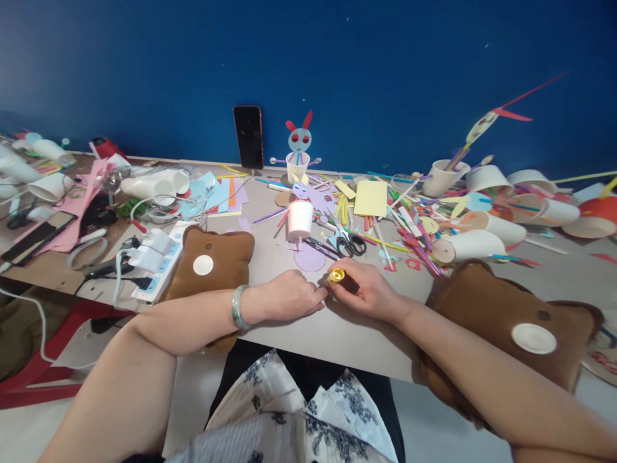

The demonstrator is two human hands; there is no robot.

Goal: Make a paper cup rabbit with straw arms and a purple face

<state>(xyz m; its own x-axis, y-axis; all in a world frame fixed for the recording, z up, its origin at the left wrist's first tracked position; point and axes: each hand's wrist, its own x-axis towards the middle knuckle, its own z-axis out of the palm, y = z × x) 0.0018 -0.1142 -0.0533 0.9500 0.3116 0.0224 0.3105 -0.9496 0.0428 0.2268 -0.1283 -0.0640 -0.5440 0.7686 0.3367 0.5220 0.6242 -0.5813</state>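
My right hand [369, 289] is closed around a small yellow tube [336, 276], its round end facing up. Beside it, my left hand [289, 296] has its fingers curled inward, with the fingertips close to the tube; whatever they pinch is hidden or too small to name. A purple paper circle [309, 258] lies on the table just beyond my hands. Behind that circle stands a white paper cup [299, 220] with a purple paper figure on top. Black-handled scissors [351, 244] rest to the right of the cup.
Brown cushions [212, 257] lie under my left arm and by my right arm. A power strip [161, 260] with plugs is at left. A phone [249, 138] leans on the blue wall beside a bunny-like cup figure [299, 164]. Paper cups [470, 245] and sticks crowd the right.
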